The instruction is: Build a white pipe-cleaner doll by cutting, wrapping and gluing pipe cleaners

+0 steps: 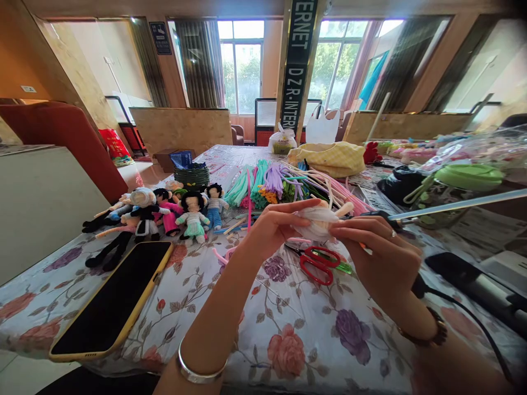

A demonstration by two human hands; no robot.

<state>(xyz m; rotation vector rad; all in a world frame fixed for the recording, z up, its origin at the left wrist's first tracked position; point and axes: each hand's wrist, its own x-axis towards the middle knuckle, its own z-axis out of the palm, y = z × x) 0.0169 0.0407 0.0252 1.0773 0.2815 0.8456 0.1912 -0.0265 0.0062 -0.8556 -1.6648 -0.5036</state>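
In front of me, above the table, a small doll piece [319, 222] in white and beige fuzzy stems is held between both hands, with one pale stem sticking out on its right. My left hand [280, 222] grips it from the left, its thumb and fingers closed around the white part. From the right, my right hand [381, 255] pinches its edge with thumb and fingertips. Red-handled scissors [319, 266] lie on the tablecloth just below, beside a green object [344, 267]. A pink fuzzy stem [222, 257] lies left of them, partly behind my left wrist.
Several finished fuzzy dolls [193, 219] and a yellow-cased phone [115, 302] are on the left. Bundles of coloured pipe cleaners [274, 184] lie behind my hands. A glue gun's white stick [461, 204] and a green-lidded jar [467, 178] stand right. A black cable [465, 307] runs nearby.
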